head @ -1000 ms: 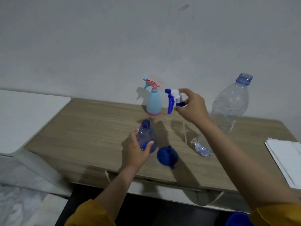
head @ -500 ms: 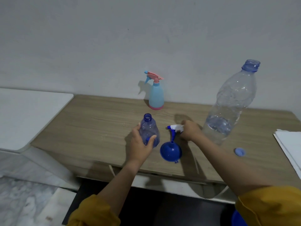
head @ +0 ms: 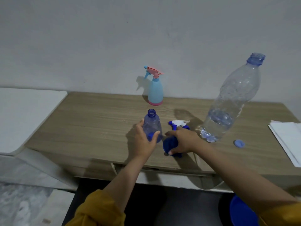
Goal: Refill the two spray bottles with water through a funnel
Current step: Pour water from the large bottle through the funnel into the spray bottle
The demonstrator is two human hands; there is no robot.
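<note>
An uncapped clear blue spray bottle (head: 152,123) stands upright on the wooden table (head: 91,121), and my left hand (head: 144,141) grips its lower body. Just right of it, my right hand (head: 183,140) closes over the dark blue funnel (head: 170,145) lying on the table. The bottle's blue-and-white trigger head (head: 178,123) lies on the table behind that hand. A light blue spray bottle with a pink trigger (head: 154,88) stands by the wall. The large clear water bottle (head: 228,105), open and partly filled, stands at the right.
The big bottle's blue cap (head: 239,143) lies on the table to its right. White paper sheets (head: 288,139) sit at the table's right edge. A white surface (head: 24,115) adjoins the table on the left. A blue container (head: 242,212) sits low at the bottom right.
My right hand lowered the trigger head onto the table, let it go, and moved onto the funnel. My left hand stayed on the blue bottle.
</note>
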